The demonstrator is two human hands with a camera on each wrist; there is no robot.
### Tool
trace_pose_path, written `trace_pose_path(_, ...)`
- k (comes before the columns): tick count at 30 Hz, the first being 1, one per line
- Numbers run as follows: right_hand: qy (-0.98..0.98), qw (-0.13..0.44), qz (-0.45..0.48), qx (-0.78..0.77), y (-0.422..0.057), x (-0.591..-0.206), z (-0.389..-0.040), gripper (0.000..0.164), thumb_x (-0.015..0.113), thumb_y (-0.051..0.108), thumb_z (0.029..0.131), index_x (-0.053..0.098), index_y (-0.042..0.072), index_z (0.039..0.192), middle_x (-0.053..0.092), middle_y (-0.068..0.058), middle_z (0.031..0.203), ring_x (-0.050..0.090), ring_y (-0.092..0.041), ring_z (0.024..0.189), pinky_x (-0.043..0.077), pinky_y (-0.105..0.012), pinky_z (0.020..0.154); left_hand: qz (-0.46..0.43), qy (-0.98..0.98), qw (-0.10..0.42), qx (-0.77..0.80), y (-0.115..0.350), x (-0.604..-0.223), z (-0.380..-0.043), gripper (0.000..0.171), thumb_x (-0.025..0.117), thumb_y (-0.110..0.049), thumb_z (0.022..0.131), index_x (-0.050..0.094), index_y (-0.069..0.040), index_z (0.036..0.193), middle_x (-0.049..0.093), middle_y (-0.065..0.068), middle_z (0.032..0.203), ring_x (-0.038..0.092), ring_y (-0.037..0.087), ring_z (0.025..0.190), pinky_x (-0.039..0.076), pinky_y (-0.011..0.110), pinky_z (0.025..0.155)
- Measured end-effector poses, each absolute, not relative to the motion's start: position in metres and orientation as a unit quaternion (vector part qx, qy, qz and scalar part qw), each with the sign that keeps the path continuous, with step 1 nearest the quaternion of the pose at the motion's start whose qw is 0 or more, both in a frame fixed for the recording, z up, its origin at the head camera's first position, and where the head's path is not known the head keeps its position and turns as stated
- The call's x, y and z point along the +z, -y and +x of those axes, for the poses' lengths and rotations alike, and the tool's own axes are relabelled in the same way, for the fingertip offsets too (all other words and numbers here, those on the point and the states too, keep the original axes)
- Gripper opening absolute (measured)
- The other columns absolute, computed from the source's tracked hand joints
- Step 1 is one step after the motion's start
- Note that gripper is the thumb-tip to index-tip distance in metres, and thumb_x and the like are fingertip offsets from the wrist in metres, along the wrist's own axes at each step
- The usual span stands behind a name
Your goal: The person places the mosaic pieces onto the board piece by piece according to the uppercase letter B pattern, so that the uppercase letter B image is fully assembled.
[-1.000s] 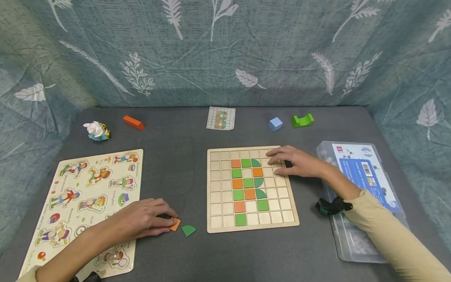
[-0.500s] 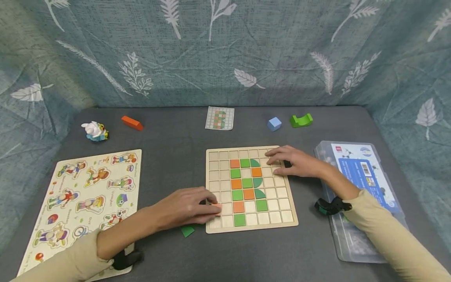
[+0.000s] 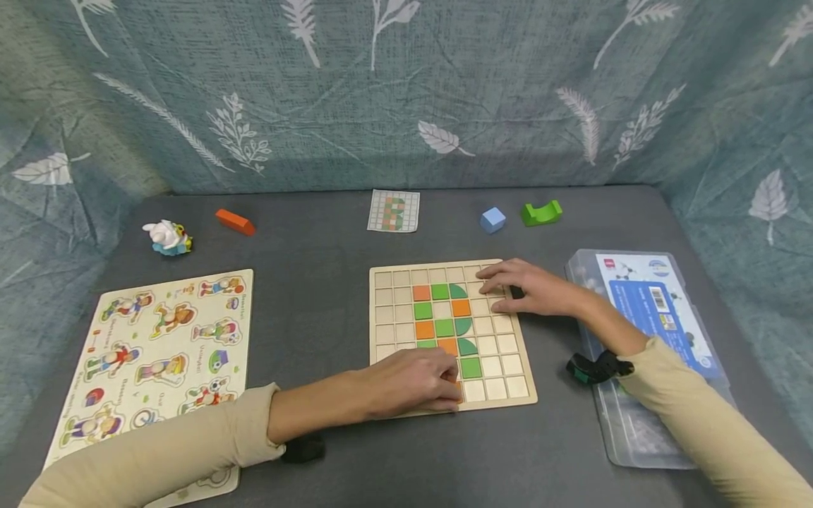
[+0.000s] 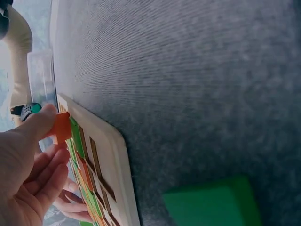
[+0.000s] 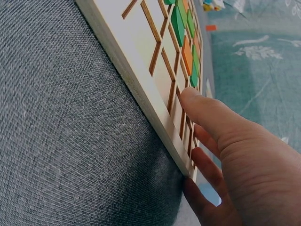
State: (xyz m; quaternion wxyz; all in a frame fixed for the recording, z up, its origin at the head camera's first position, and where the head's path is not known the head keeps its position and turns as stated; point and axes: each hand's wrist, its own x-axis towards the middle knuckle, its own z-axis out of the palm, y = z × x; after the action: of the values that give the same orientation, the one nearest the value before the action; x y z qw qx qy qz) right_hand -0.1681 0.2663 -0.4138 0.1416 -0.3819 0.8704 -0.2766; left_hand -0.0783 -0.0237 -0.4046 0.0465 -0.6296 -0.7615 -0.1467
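Observation:
My left hand (image 3: 409, 381) is over the near rows of the wooden grid board (image 3: 513, 388), its palm hiding several cells. In the left wrist view, thumb and fingers pinch an orange square tile (image 4: 61, 128) close over the board. Green squares (image 3: 471, 367), orange squares (image 3: 424, 329) and green quarter-circle tiles (image 3: 466, 346) fill cells in the middle columns. My right hand (image 3: 533, 289) rests on the board's far right corner, fingers spread and holding nothing; the right wrist view shows its thumb (image 5: 200, 103) over the cells. A loose green tile (image 4: 211, 202) lies on the table.
A pattern card (image 3: 394, 211) lies behind the board. To the left is a sports puzzle board (image 3: 235, 296), to the right a clear plastic box (image 3: 648, 437). Along the back stand a toy figure (image 3: 168, 238), an orange block (image 3: 236, 221), a blue cube (image 3: 492, 219) and a green arch block (image 3: 542, 213).
My left hand took the orange tile from the table beside the puzzle board and carried it right, over the grid board's near rows. My right hand stays at the far right corner.

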Motion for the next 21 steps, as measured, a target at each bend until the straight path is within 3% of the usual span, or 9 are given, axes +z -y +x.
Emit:
trace_pose_path(15,-0.870,0.144,-0.379,-0.281,-0.2665,-0.4141,-0.1672,0.031,0.068,0.019,0.091,0.066,0.011,0.121,0.053,-0.014,0.140,0.044,-0.035,0.131,0.037,-0.055,0.104,-0.614,0.779,0.005,-0.128,0.0185,-0.4001,-0.0784,0.013,0.064,-0.032,0.093,0.072,-0.023,0.088,0.063,-0.008,0.088,0.055,0.006,0.080,0.046,0.017,0.069)
trace_pose_path(19,-0.870,0.143,-0.380,-0.279,-0.2664,-0.4144,-0.1683,0.031,0.068,0.018,0.091,0.066,0.010,0.121,0.053,-0.014,0.140,0.044,-0.036,0.130,0.037,-0.056,0.104,-0.622,0.776,0.026,-0.101,0.0186,-0.3984,-0.0798,0.020,0.064,-0.041,0.092,0.072,-0.026,0.081,0.061,-0.007,0.092,0.052,0.008,0.084,0.045,0.020,0.071)
trace_pose_path(21,-0.871,0.142,-0.380,-0.279,-0.2660,-0.4144,-0.1691,0.031,0.068,0.018,0.091,0.066,0.010,0.121,0.053,-0.014,0.140,0.044,-0.036,0.130,0.037,-0.056,0.104,-0.621,0.777,0.013,-0.100,0.0205,-0.3962,-0.0814,0.024,0.062,-0.046,0.091,0.073,-0.027,0.081,0.060,-0.006,0.097,0.051,0.009,0.088,0.045,0.021,0.073)
